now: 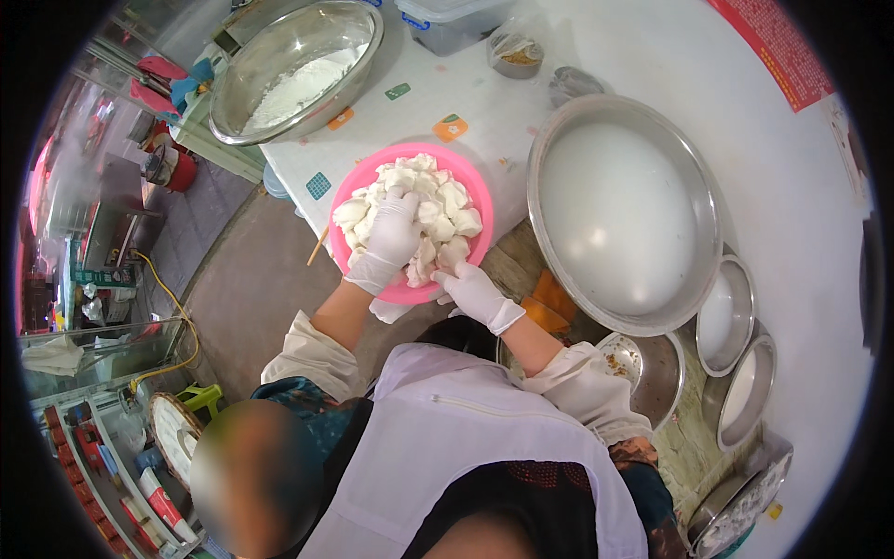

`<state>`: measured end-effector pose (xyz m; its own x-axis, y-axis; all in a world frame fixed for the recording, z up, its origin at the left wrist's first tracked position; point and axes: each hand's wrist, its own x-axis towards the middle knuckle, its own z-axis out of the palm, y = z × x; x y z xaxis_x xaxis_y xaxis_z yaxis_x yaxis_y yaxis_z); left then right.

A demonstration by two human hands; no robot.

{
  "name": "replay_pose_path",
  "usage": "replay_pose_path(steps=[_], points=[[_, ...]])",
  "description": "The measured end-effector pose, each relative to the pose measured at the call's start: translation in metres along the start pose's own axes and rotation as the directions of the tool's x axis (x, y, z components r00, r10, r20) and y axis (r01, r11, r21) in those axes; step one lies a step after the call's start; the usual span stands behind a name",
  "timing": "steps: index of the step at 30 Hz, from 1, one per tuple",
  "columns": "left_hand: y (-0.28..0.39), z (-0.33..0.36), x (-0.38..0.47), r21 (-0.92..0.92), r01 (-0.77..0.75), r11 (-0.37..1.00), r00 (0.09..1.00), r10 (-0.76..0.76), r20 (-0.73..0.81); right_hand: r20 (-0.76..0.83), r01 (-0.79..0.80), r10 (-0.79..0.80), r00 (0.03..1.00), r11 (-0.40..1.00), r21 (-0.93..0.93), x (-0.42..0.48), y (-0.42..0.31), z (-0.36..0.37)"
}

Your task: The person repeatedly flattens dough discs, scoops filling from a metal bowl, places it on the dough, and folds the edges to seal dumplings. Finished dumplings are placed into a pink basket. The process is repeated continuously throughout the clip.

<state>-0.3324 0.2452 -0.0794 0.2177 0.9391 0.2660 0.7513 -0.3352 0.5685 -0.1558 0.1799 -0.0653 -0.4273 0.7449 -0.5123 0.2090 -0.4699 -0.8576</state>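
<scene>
A pink plastic basin (483, 195) heaped with torn lumps of white dough (440, 199) stands at the corner of the covered table. My left hand (391, 234), in a thin white glove, rests on top of the lumps at the basin's left side; its fingertips are among them, and whether they grip one cannot be told. At the near right rim is my right hand (475, 290), also gloved, with its thumb and fingers touching the edge beside a lump. Its lower fingers are partly hidden. A white piece, not clearly identifiable, shows below the basin's near rim.
A steel basin of white powder (307, 87) stands at the table's back left. To the right is a large metal basin of whitish liquid (621, 216), with smaller steel bowls (726, 314) beyond. A thin wooden stick (318, 246) juts out left of the pink basin.
</scene>
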Motion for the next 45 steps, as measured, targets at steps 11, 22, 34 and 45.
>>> replay_pose_path(steps=[11, 22, 34, 45], points=[[0.024, -0.005, -0.037, -0.030, -0.054, 0.998, 0.969, 0.045, -0.244, -0.014, -0.003, 0.008, 1.000, 0.940, 0.340, 0.013, 0.007, -0.009], [0.105, -0.022, -0.034, -0.570, 0.008, 0.821, 0.993, -0.074, -0.092, -0.171, 0.177, -0.059, 0.983, 0.504, 0.845, -0.009, -0.046, -0.032], [0.203, 0.019, 0.008, -0.703, 0.681, -0.207, 0.719, 0.005, 0.695, -0.594, 0.596, -0.432, 0.678, 0.797, 0.101, -0.087, -0.062, -0.079], [0.282, 0.067, -0.002, -0.456, 0.849, -0.266, 0.513, 0.215, 0.831, -0.575, 0.188, -0.768, 0.281, 0.632, -0.752, -0.178, -0.016, -0.088]])
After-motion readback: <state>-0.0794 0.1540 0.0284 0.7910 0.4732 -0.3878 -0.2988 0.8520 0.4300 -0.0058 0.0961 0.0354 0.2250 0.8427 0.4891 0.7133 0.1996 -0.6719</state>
